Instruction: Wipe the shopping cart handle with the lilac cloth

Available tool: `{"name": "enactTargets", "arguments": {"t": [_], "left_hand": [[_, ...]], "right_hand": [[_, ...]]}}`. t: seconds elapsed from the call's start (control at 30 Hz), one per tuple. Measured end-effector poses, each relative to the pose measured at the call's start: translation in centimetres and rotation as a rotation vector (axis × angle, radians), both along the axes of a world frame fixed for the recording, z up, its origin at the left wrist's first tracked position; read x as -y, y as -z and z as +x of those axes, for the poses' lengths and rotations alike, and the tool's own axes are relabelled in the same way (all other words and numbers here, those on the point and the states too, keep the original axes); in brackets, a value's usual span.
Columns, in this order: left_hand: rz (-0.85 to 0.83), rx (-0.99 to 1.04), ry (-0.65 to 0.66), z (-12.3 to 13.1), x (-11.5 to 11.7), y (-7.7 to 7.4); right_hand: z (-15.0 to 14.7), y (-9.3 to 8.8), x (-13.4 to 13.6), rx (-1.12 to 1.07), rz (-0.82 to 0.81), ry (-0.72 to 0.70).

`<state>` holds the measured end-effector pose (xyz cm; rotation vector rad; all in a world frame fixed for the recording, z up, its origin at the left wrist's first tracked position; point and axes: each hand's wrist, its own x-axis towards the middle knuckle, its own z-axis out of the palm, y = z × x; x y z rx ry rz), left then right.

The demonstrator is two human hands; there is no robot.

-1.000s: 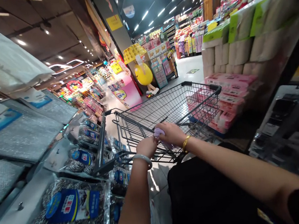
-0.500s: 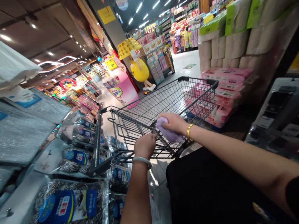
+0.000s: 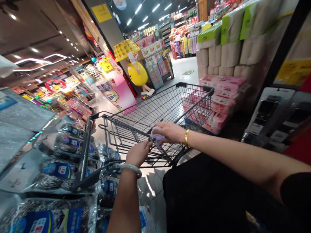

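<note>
A dark wire shopping cart (image 3: pixel 196 102) stands in front of me, slanted in view, with its handle at the left. My right hand (image 3: pixel 170 132), with a gold bracelet at the wrist, is closed around a crumpled light purple cloth (image 3: pixel 157 135) and presses it against the cart's near side rail. Just left of it, my left hand (image 3: pixel 137 154), wearing a pale bangle, has its fingers closed at the same rail. The two hands nearly touch. My fingers partly cover the cloth and the rail.
Bagged steel-wool-like scourers (image 3: pixel 41 226) lie on a display at left. Paper roll packs (image 3: pixel 231 53) are stacked on pink packages (image 3: pixel 222 90) at right. A yellow egg-shaped figure (image 3: pixel 137 73) and a pink stand (image 3: pixel 119 94) are beyond the cart. Blister packs (image 3: pixel 268 111) hang at right.
The view has shifted, so the cart and hands sit further left. My right hand has brought the cloth closer to my left hand, and less of the cloth shows.
</note>
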<state>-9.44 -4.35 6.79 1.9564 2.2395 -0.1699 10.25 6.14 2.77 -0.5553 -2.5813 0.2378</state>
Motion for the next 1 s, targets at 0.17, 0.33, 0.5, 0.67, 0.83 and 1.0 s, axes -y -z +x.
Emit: {"name": "enactTargets", "arguments": {"t": [0.17,0.33,0.5,0.67,0.83,1.0], "left_hand": [[-0.014,-0.004,-0.012,0.3,-0.3,-0.4],[0.044,-0.027,-0.042,2.0,1.5,-0.4],[0.149,-0.035,-0.077,2.4,2.3,0.7],[0.226,-0.043,-0.058,2.3,2.7,1.8],[0.310,-0.094,-0.024,2.3,2.7,2.7],[0.435,-0.168,-0.036,2.9,3.8,3.8]], "right_hand": [[2.3,-0.5,-2.5,0.024,-0.115,0.133],[2.2,0.8,-1.2,0.041,-0.031,0.165],[-0.3,2.4,-0.5,-0.007,0.035,0.094],[-1.5,2.1,0.0,-0.014,0.023,-0.038],[-2.1,1.9,0.4,-0.136,-0.143,0.192],[-1.4,2.1,2.0,-0.049,-0.014,0.135]]}}
